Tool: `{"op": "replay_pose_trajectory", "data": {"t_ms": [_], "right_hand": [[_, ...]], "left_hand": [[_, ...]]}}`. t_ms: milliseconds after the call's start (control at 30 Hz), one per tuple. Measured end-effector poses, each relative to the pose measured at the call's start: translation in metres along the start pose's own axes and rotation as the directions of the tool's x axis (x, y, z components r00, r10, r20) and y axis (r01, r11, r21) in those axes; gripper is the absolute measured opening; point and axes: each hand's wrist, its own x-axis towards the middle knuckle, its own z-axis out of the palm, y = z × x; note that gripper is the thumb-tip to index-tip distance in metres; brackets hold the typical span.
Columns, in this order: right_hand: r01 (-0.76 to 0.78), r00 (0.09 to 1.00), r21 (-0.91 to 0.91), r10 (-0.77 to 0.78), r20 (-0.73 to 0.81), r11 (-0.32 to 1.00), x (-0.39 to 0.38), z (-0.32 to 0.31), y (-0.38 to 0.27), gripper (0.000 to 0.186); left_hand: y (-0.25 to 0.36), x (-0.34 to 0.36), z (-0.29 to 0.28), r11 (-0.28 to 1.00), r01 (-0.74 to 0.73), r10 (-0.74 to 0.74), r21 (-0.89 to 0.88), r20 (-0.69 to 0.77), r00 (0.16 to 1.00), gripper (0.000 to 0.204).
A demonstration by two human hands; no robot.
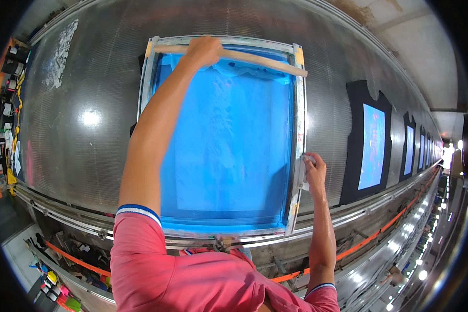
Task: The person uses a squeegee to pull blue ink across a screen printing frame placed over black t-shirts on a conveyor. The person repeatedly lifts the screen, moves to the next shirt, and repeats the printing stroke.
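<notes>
A screen-printing frame [299,125] with blue mesh [223,151] lies flat on the long grey table before me. My left hand [204,50] reaches across to its far end, closed round the wooden handle of a squeegee [262,61]. This squeegee lies slantwise over the far part of the frame, its right end over the right rail. Blue ink pools on the mesh just below it. At the right rail, my right hand [316,169] is closed on a pale grey piece [304,179] beside the frame; its kind is not clear.
Black shirt pieces [352,130] with bright blue and pink prints lie in a row to the right along the table [104,156]. A metal rail [67,210] runs along the near edge. Scraped residue [62,54] marks the table at far left.
</notes>
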Motion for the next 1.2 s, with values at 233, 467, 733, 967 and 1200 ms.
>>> {"op": "replay_pose_trajectory", "data": {"t_ms": [233,467,733,967,1200], "right_hand": [[0.087,0.996,-0.060,-0.086,0.018,0.994,0.013,-0.004,0.013,0.028],[0.190,0.982,-0.018,-0.190,0.021,0.982,0.025,0.001,0.015,0.024],[0.315,0.947,-0.030,-0.316,-0.049,0.949,0.026,0.009,0.019,0.030],[0.469,0.868,-0.088,-0.477,-0.140,0.879,0.042,-0.031,0.061,0.033],[0.563,0.790,-0.069,-0.561,-0.249,0.824,0.034,-0.222,0.150,0.025]], "left_hand": [[0.041,-0.144,0.022,0.998,0.018,-0.018,-0.054,-0.006,1.000,0.028],[0.119,-0.378,0.084,0.988,-0.050,0.013,-0.144,-0.243,0.970,0.048],[0.225,-0.552,0.086,0.999,0.023,-0.028,-0.026,-0.194,0.981,0.048],[0.252,-0.517,0.028,0.968,0.050,-0.074,-0.244,-0.090,0.993,0.049],[0.343,-0.362,-0.002,0.866,-0.142,0.129,-0.479,-0.060,0.990,0.045]]}}
